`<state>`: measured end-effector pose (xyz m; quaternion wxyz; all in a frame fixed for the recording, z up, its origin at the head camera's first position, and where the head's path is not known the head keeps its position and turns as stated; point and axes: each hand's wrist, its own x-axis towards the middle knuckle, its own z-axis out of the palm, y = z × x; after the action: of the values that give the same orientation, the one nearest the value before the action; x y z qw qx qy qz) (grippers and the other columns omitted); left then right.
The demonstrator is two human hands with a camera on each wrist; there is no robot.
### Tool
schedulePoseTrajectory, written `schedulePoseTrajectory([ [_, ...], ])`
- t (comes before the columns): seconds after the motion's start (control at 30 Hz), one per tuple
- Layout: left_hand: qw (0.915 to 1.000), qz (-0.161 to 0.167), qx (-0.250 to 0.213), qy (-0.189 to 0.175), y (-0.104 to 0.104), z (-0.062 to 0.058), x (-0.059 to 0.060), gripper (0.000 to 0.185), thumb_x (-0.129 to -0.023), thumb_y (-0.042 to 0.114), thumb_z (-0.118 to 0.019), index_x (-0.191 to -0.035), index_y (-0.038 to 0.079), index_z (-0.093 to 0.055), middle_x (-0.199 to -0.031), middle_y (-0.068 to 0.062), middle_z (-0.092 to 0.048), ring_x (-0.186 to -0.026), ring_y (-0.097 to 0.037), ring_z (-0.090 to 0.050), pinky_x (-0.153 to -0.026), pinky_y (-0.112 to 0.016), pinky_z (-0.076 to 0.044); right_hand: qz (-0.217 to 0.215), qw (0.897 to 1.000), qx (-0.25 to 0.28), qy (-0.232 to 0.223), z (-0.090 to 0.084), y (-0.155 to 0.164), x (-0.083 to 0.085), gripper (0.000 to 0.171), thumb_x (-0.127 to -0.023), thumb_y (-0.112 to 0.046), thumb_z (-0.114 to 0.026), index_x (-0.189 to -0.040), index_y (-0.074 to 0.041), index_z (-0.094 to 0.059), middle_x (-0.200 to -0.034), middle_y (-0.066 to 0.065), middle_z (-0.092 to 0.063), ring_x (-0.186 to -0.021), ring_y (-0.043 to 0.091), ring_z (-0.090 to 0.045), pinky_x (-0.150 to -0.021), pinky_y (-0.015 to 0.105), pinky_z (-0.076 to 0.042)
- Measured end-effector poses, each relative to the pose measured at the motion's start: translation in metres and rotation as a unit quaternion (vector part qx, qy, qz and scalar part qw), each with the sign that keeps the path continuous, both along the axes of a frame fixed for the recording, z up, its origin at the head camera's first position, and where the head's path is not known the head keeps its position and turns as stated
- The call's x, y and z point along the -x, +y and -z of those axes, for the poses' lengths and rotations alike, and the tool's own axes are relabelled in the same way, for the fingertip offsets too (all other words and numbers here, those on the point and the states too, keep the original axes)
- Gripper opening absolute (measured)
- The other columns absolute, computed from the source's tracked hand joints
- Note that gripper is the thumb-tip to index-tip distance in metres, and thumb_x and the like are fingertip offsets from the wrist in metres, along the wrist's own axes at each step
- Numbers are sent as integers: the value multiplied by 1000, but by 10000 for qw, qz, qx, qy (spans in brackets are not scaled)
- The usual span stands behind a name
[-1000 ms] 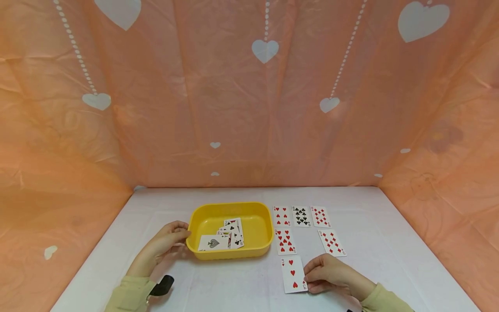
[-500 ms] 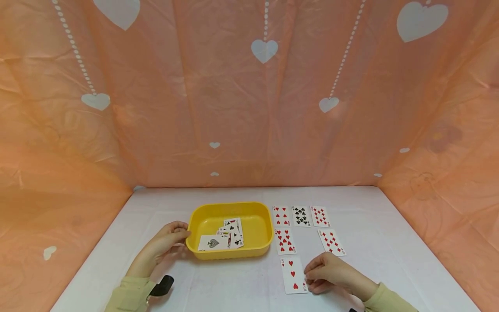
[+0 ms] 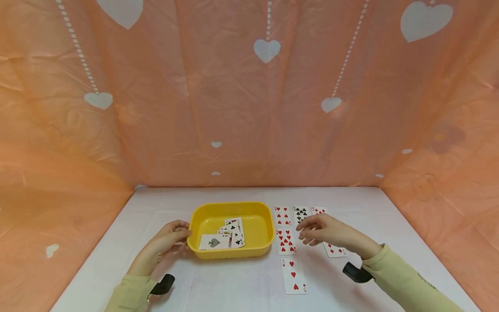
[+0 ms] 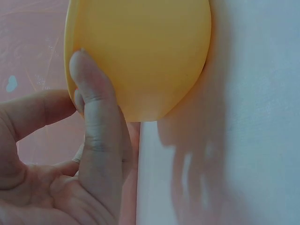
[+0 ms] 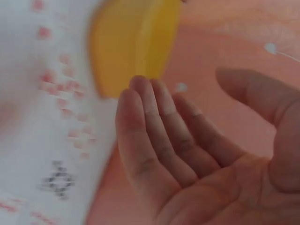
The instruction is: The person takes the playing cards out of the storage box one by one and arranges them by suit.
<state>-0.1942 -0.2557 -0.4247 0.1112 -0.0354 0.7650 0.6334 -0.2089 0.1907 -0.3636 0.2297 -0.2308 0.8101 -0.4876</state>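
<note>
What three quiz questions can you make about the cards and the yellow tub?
1. True or false: the right hand holds a card.
2. Which hand touches the yellow tub? A. the left hand B. the right hand C. neither
3. Fill in: the card nearest the person on the table is the three of ____.

Key:
1. False; its palm is empty in the right wrist view.
2. A; its fingers lie against the tub's outer wall.
3. Hearts.

Left hand (image 3: 165,242) touching yellow tray (image 3: 255,225); right hand (image 3: 323,229) above cards (image 3: 286,241).
</note>
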Motion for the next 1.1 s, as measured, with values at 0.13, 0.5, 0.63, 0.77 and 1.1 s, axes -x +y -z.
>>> schedulePoseTrajectory([
  [0.13,9999,-90,7,-131,0,-1,0,36,-93,10,-57,-118,-10,-41,-87,-12,-60,-67,-18,-58,-61,-27,-54,-248,9995,-9,211,-23,-18,21,26,-95,-15,-56,-116,2,-61,-100,13,-65,-94,26,-64,-82,39,-53],
  [0.5,9998,-139,107,30,3,-1,3,37,-90,6,-60,-117,-10,-41,-89,-11,-57,-68,-17,-58,-58,-26,-53,-680,9974,-43,219,-38,-83,79,31,-96,-20,-57,-121,-2,-60,-105,10,-66,-97,25,-62,-87,42,-51],
  [0.63,9996,-213,195,-53,2,0,2,37,-90,5,-61,-117,-9,-42,-88,-9,-56,-69,-17,-58,-58,-26,-53,-876,9961,46,-7,-27,-107,100,31,-96,-21,-57,-122,-4,-59,-108,11,-66,-103,32,-60,-91,45,-49],
  [0.77,9994,-252,242,-87,2,-1,2,34,-90,5,-61,-116,-9,-43,-87,-9,-55,-68,-17,-58,-58,-27,-53,-1094,9936,187,-234,-15,-131,111,32,-96,-20,-58,-123,-4,-59,-115,18,-64,-109,39,-56,-92,43,-49],
  [1.1,9988,-372,304,-74,4,-1,4,32,-88,3,-62,-113,-8,-45,-83,-8,-55,-66,-17,-58,-57,-26,-52,-1665,9835,-79,-704,13,-181,118,41,-94,-16,-60,-129,6,-53,-123,19,-59,-115,38,-54,-97,44,-45],
])
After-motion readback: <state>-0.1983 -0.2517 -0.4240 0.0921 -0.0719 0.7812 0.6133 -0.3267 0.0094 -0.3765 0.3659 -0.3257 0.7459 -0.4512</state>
